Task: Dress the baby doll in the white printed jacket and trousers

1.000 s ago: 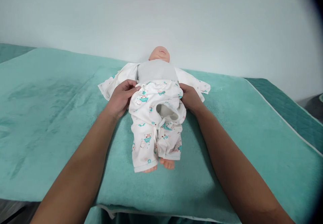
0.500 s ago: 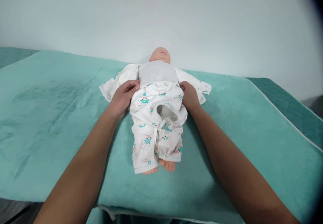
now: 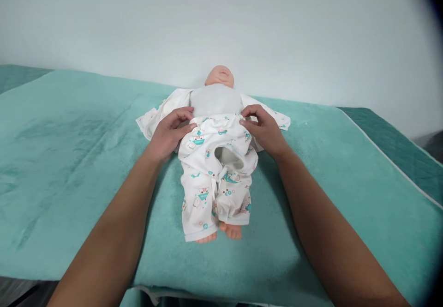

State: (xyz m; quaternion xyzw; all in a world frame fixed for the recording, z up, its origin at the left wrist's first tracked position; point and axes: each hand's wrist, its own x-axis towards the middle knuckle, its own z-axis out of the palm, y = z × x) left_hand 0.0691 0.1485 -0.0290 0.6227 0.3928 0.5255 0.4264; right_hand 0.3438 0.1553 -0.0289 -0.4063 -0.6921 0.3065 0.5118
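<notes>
A baby doll (image 3: 220,76) lies on its back, head toward the wall, its feet showing below the cuffs. It wears white printed baby trousers (image 3: 221,134) with an opening at the crotch. My left hand (image 3: 170,134) holds the waistband at its left side between thumb and fingers. At the waistband's right side, my right hand (image 3: 266,130) pinches the cloth with thumb and forefinger. A white printed baby top (image 3: 178,99) is spread open on both sides of the doll's grey torso (image 3: 216,100), its sleeves stretched outward.
Beneath the doll is a green padded cloth (image 3: 86,182) covering the table, its front edge hanging near me. A darker green cover (image 3: 398,145) shows at the right. A pale wall (image 3: 221,21) rises behind, and a dark object sits at the far right edge.
My right hand has shifted from the trousers' right side inward onto the front of the waistband. My left thumb has moved slightly inward. The doll has stayed almost in place.
</notes>
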